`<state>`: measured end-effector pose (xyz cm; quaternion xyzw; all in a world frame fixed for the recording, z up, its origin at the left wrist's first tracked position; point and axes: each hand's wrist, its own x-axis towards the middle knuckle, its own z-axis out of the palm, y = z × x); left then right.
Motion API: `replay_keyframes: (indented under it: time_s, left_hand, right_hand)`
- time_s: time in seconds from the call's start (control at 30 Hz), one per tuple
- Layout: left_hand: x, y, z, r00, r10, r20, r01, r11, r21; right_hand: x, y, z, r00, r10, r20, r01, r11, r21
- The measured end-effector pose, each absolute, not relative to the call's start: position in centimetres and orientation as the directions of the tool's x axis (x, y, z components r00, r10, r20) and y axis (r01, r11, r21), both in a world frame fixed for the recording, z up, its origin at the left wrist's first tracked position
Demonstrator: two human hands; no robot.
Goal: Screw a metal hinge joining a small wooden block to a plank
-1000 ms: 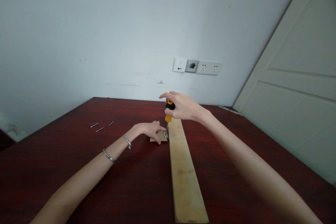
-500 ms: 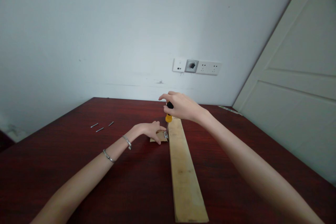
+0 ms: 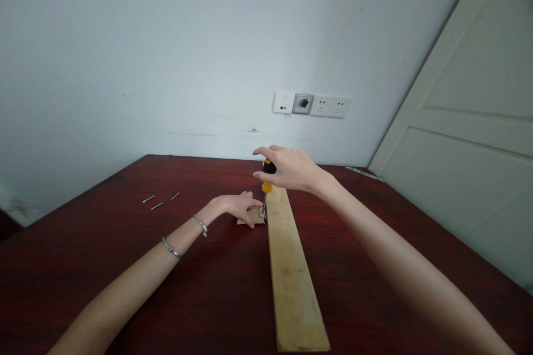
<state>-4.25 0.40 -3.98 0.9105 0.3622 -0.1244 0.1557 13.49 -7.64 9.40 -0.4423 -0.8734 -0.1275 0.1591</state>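
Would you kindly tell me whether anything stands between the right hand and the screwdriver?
Nothing visible does: the right hand is at the screwdriver, curved about its upper end. The screwdriver runs down toward a small silvery piece close beside the wooden board; whether its tip touches that piece, I cannot tell.

Near the centre of the frame, my screwdriver (image 3: 267, 187) shows a yellow and black handle and a silvery shaft. The plank (image 3: 292, 272), lower centre, is pale yellow-tan (with a few darker brown spots). I see light brown on the cardboard (image 3: 252, 220), silver on my bracelets (image 3: 171, 248), dark red with blackish streaks across the tabletop (image 3: 208, 294), and pale blue-grey on the wall (image 3: 166, 39) above.
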Motion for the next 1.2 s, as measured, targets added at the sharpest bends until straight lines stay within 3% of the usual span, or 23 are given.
replay_keyframes:
  time_s: [1.2]
  left_hand:
    - [-4.21, 0.42, -4.26, 0.713, 0.624, -0.320, 0.692, -0.699, 0.178]
  right_hand:
    - [13.58, -7.54, 9.02, -0.540, 0.717, 0.441, 0.820, 0.567, 0.082]
